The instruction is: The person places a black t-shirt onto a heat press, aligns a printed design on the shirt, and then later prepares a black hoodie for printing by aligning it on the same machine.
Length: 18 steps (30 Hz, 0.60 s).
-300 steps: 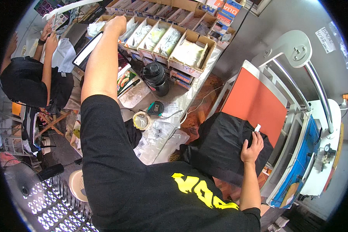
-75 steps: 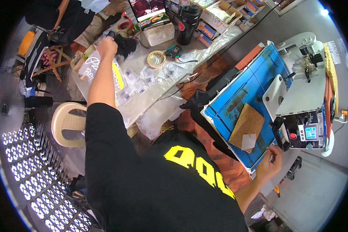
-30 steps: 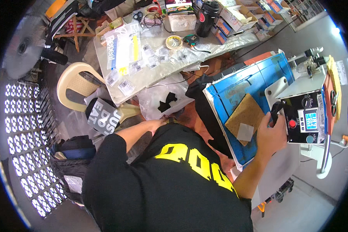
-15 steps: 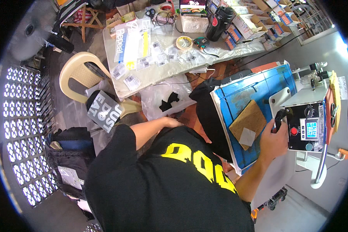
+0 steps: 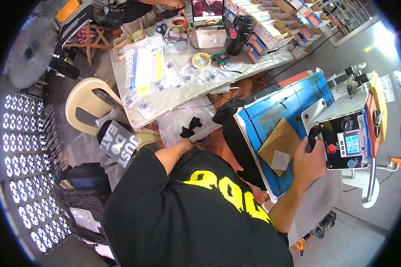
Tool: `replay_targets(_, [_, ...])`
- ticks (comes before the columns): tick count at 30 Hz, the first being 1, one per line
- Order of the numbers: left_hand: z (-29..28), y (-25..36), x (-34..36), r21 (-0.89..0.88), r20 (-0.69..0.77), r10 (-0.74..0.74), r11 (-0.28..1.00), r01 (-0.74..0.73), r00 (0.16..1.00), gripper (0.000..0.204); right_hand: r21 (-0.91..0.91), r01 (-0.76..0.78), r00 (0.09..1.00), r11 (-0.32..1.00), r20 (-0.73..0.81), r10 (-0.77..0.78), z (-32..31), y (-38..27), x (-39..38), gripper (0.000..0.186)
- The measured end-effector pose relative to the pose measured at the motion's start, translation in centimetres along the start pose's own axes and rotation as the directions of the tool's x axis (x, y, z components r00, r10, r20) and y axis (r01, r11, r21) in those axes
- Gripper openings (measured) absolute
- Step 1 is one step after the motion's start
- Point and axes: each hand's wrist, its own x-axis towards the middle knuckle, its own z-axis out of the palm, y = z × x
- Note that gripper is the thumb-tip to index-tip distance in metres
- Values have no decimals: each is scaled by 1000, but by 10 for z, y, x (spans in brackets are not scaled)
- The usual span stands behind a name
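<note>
My right hand (image 5: 310, 161) is wrapped round the black handle (image 5: 314, 137) of a heat press (image 5: 335, 130). The press has a red button and a lit blue display on its control box. Below and left of the handle lies a blue board (image 5: 294, 100) with worn patches and frayed white edges. On it rests a brown square pad (image 5: 278, 141), with a small pale square sheet (image 5: 280, 160) at its near corner. Black cloth (image 5: 236, 129) hangs by the board's left side. My left hand (image 5: 185, 145) is low by my waist, next to a clear plastic bag (image 5: 169, 129); its fingers are hidden.
A plastic-covered table (image 5: 149, 113) bears small labelled packets (image 5: 159, 86), a tape roll (image 5: 201, 61), a tape measure (image 5: 220, 58), a black tumbler (image 5: 239, 35) and stacked boxes (image 5: 272, 33). At left are a cream chair (image 5: 91, 104) and a fan (image 5: 30, 51). Another person's arm (image 5: 165, 2) shows at the top.
The view has shifted slightly, so most things sit a little further left. My right hand stays on the press handle. Another person's arm now shows at the top, and a lit screen shows more.
</note>
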Motion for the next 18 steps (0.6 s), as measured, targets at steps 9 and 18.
replay_targets(9, [-4,-10,1,-38,-55,15,999,-17,998,51,18,5,1000,1000,-1,-5,-1,0,1,25])
replay_targets(18, [9,-49,35,200,-31,218,957,-208,975,46,47,-11,994,999,110,6,-13,-2,5,30])
